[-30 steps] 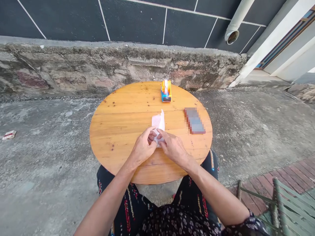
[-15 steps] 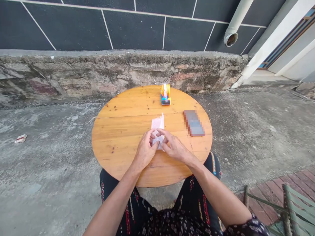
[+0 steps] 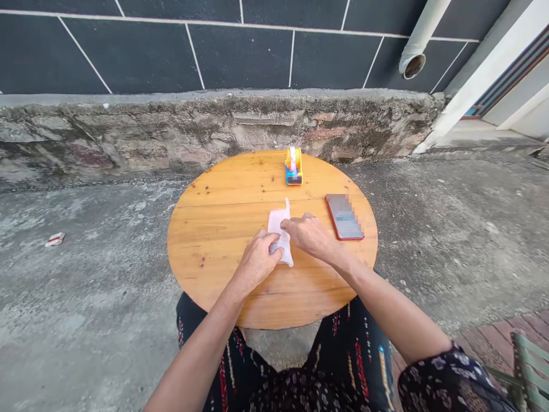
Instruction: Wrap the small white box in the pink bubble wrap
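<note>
A small, thin white packet (image 3: pixel 278 219), paper or plastic film, lies on the round wooden table (image 3: pixel 214 229) in front of me. A narrow strip sticks up from its far right corner, and its near end looks crumpled. My left hand (image 3: pixel 258 256) rests over the packet's near left side, thumb and forefinger spread apart on it. At the packet's right edge, my right hand (image 3: pixel 309 236) has its fingers bent together, tips over the sheet; anything between them is hidden.
A yellow and blue tape dispenser (image 3: pixel 294 167) stands near the table's far edge. To the right lies a red-edged phone (image 3: pixel 344 217), partly blurred. Beyond is a stone wall base (image 3: pixel 193 134) with a drainpipe (image 3: pixel 422 43). A green chair (image 3: pixel 532 366) shows at lower right.
My right hand has moved away from my left, to the packet's right edge, its fingers drawing in. The packet's near end is now more exposed. The view has shifted slightly.
</note>
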The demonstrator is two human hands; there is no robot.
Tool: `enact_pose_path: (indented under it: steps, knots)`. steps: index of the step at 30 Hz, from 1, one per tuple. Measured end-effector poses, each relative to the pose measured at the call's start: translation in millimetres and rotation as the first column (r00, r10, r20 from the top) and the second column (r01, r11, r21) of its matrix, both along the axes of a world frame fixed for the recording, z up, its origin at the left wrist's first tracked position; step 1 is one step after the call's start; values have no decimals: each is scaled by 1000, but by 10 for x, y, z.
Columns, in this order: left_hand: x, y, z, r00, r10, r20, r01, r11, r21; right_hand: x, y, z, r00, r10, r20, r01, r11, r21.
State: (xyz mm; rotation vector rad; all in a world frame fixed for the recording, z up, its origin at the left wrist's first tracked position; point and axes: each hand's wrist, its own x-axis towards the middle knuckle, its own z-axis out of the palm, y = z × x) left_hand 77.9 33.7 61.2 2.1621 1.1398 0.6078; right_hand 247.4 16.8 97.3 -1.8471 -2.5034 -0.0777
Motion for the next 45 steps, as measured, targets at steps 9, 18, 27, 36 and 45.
enact_pose_path:
  steps: [9,18,27,36,45]
  knots:
    - [-15,-70,-52,990,59,131,-61,998,18,-30,203,-103,986,39,-163,-55,994,-91]
    - [-10,-45,22,1000,0,-23,0,1000,15,-9,194,-154,975,-27,-222,10,997,-79]
    - [-10,-13,-20,999,-18,-35,19,999,44,109,-111,-353,827,89,-555,-67,996,61]
    - [-28,-31,-76,1000,-30,7,29,996,90,60,-204,-436,787,45,-616,-14,998,54]
    - [-13,-31,-49,999,-21,-44,26,991,132,77,-571,-443,750,84,-657,-21,994,104]
